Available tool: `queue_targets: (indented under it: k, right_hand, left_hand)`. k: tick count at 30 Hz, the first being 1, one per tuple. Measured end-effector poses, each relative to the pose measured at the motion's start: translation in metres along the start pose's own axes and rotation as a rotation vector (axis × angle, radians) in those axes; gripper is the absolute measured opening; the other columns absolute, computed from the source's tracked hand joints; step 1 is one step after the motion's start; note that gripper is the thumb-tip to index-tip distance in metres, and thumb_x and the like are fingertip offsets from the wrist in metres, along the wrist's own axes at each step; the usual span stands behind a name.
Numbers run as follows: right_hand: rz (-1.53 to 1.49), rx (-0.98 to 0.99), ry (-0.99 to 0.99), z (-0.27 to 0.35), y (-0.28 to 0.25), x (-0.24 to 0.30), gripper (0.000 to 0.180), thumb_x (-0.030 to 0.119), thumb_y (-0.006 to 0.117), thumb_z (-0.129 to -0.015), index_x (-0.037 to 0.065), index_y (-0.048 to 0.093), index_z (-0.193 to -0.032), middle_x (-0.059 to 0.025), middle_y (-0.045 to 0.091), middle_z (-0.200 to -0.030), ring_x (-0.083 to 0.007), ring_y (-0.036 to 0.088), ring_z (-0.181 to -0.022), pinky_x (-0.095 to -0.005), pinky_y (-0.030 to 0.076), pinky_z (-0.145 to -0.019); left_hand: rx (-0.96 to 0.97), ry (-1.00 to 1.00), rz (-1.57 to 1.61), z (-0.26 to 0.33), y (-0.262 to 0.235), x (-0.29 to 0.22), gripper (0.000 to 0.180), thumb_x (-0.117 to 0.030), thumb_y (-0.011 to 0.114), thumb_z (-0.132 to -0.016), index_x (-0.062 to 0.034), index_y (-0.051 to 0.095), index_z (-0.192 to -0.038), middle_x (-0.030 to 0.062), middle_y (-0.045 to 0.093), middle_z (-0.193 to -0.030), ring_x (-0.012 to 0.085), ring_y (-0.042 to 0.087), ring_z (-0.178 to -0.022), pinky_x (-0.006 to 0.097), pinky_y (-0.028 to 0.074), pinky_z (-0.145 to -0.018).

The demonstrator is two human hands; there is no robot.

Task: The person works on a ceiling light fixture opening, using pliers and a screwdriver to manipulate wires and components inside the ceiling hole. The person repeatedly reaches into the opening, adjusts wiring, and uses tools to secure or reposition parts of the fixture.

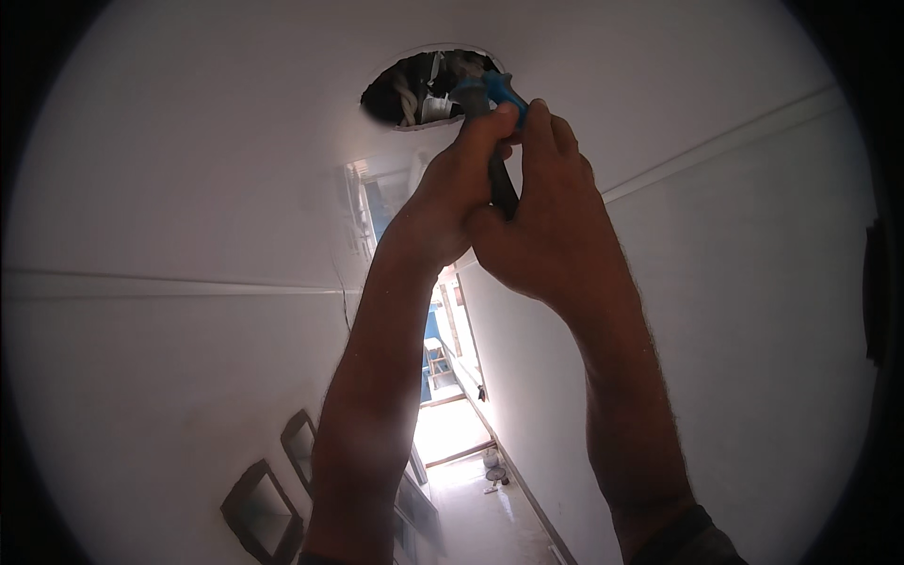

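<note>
Both my arms reach up to a round hole (381,102) cut in the white ceiling. My left hand (461,169) and my right hand (556,193) are closed around the handles of what looks like pliers (506,89), blue and dark grey. The tool's head points up into the opening, where its jaws are hard to make out. A second dark grip end (503,184) shows between my palms. Inside the hole, a twisted pale cable (407,99) hangs at the left, beside shiny metal or plastic parts (436,83).
Below runs a narrow corridor with a bright doorway and a stool (436,358) beyond. Small objects (494,473) lie on the floor (461,518). Two box-shaped frames (243,499) are on the left wall. A thin wire (345,306) hangs near the left ceiling edge.
</note>
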State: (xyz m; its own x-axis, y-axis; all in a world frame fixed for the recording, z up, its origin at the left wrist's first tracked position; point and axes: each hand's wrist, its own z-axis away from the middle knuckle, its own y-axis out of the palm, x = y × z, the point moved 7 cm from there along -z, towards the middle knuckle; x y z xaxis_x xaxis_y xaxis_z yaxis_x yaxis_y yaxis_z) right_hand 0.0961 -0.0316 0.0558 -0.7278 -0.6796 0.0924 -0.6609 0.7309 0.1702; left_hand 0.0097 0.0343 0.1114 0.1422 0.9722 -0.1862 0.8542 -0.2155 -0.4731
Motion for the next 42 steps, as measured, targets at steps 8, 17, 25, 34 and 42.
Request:
queue_targets:
  k: [8, 17, 25, 34, 42]
  right_hand:
    - [0.072, -0.054, -0.024, -0.008, 0.016, -0.003, 0.081, 0.008, 0.061, -0.074, -0.011, 0.029, -0.145, -0.0305, 0.049, -0.127, -0.0499, 0.054, -0.116, -0.0569, 0.048, -0.099]
    - [0.2, -0.133, 0.002, -0.012, 0.004, -0.009, 0.06, 0.014, 0.065, -0.086, -0.006, 0.041, -0.137, -0.0277, 0.055, -0.123, -0.0423, 0.061, -0.11, -0.0503, 0.054, -0.088]
    - [-0.04, -0.113, 0.137, -0.022, 0.022, -0.037, 0.039, 0.017, 0.064, -0.091, -0.003, 0.052, -0.122, -0.0186, 0.066, -0.085, -0.037, 0.07, -0.08, -0.0465, 0.056, -0.072]
    - [-0.845, 0.296, 0.267, -0.024, 0.045, -0.055, 0.035, 0.013, 0.062, -0.094, -0.005, 0.055, -0.123, -0.0125, 0.067, -0.087, -0.0222, 0.07, -0.077, -0.0305, 0.052, -0.058]
    - [-1.417, 0.448, 0.271, -0.03, 0.08, -0.064, 0.034, 0.016, 0.064, -0.096, -0.002, 0.055, -0.123, -0.0078, 0.063, -0.091, -0.0147, 0.065, -0.073, -0.0292, 0.049, -0.053]
  left_hand:
    - [0.053, -0.031, 0.27, -0.002, 0.005, -0.002, 0.054, -0.047, 0.061, -0.1, 0.0016, 0.06, -0.125, 0.0083, 0.063, -0.104, 0.0156, 0.061, -0.097, 0.029, 0.052, -0.082]
    - [0.162, -0.154, 0.472, -0.013, 0.012, 0.009, 0.053, -0.047, 0.06, -0.1, -0.0018, 0.059, -0.127, 0.0058, 0.06, -0.108, 0.0137, 0.059, -0.102, 0.032, 0.051, -0.089]
    - [0.07, -0.008, 0.767, -0.017, 0.029, 0.024, 0.044, -0.044, 0.06, -0.101, -0.0063, 0.059, -0.124, 0.0049, 0.061, -0.111, 0.0142, 0.058, -0.102, 0.032, 0.049, -0.09]
    - [-0.314, -0.114, -0.239, -0.002, 0.019, -0.022, 0.065, -0.055, 0.056, -0.098, 0.0042, 0.055, -0.126, 0.0202, 0.063, -0.111, 0.0305, 0.065, -0.107, 0.037, 0.051, -0.092]
    - [-0.438, -0.344, -0.637, 0.001, 0.023, -0.033, 0.075, -0.052, 0.053, -0.099, 0.0094, 0.038, -0.138, 0.0379, 0.06, -0.125, 0.047, 0.057, -0.126, 0.048, 0.049, -0.105]
